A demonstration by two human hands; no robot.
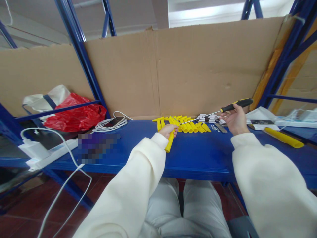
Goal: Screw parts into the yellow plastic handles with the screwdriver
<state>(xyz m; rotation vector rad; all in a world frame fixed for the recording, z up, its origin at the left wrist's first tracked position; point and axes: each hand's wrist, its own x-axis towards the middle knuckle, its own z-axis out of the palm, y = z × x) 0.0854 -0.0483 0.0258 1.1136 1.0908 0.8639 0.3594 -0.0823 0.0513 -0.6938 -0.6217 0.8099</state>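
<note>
My left hand is closed around a yellow tube-shaped handle, which tilts down over the front of the blue shelf. In my right hand is a long screwdriver with a black and yellow grip, its shaft slanting down to the left. The screwdriver's tip comes close to my left hand; whether it touches the yellow piece I cannot tell. Behind my left hand lies a row of similar yellow pieces. Small metal parts and black-and-white packets lie between the row and my right hand.
A larger yellow tube lies at the right. On the left are a coiled white cable, a power strip with a charger, and a red plastic bag. Cardboard stands behind the blue shelf, between blue posts.
</note>
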